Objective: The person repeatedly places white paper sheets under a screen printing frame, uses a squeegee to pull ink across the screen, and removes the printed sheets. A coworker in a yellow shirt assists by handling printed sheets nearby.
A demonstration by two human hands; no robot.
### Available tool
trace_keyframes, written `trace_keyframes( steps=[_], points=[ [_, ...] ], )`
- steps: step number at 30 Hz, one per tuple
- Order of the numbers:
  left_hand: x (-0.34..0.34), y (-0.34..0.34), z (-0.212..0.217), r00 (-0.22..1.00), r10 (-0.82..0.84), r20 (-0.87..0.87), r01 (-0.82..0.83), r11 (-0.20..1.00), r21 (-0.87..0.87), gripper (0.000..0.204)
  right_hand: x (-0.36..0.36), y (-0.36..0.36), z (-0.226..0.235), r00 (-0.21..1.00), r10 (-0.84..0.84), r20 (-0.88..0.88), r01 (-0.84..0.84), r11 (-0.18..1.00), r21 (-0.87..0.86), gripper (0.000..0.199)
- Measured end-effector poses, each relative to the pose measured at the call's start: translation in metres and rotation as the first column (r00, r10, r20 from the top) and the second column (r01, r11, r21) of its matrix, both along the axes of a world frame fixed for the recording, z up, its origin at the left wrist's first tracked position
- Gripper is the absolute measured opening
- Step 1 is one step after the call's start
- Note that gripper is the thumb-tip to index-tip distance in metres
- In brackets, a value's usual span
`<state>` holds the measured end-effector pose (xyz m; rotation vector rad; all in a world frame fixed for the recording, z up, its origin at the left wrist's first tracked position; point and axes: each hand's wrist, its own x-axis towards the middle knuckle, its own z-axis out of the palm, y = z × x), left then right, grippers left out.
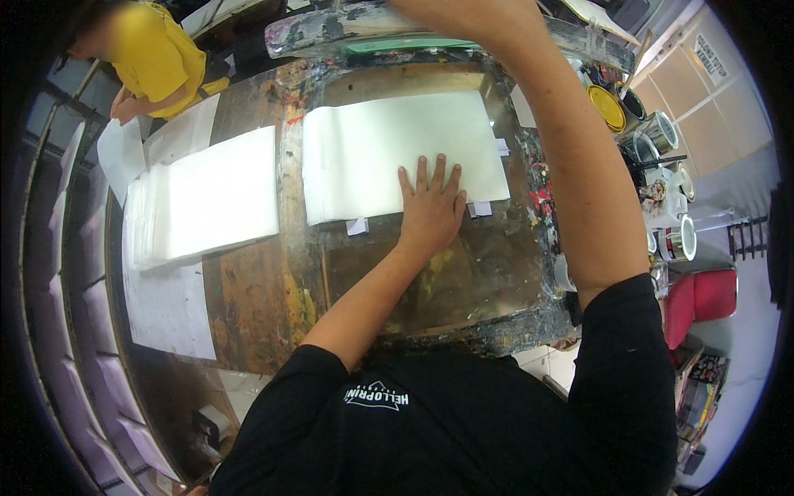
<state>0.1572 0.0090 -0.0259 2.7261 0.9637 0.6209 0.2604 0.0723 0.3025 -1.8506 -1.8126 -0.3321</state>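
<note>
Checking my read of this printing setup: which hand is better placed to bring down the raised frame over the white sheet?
Probably the right hand: it is raised to the paint-smeared frame at the far edge. The left hand lies flat on the white sheet, pinning it.

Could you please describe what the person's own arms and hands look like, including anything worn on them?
Both forearms are bare, and the left hand wears no glove, ring or watch that shows. Short black sleeves of a black T-shirt end above the elbows on both arms. The right arm runs up out of the picture, so its hand cannot be seen.
</note>
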Motion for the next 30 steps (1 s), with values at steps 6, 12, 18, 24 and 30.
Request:
trace_keyframes(
  steps=[6,12,18,24,30],
  points=[
    [-0.028,0.019,0.030,0.893,0.143,0.428,-0.106,0.988,-0.111,0.063,-0.014,0.001,-0.004,0.999,0.039,-0.001,-0.039,0.999,0.007,0.084],
    [-0.115,0.047,0.154,0.515,0.336,0.788,0.339,0.765,-0.548,0.099,-0.009,-0.035,-0.087,0.969,0.154,0.191,-0.180,0.975,0.130,0.074],
    [-0.147,0.000,0.066,0.808,0.438,0.395,-0.158,0.806,-0.570,0.112,-0.014,-0.097,-0.184,0.953,0.268,0.143,-0.191,0.894,-0.404,0.042],
    [-0.154,-0.009,0.026,0.894,0.416,0.166,-0.346,0.877,-0.335,0.121,-0.038,-0.142,-0.254,0.992,0.115,0.050,-0.083,0.901,-0.426,0.042],
    [-0.156,-0.009,0.028,0.895,0.425,0.137,-0.355,0.863,-0.358,0.123,-0.023,-0.067,-0.265,0.988,0.074,0.135,-0.027,0.946,-0.322,0.043]
  ],
)
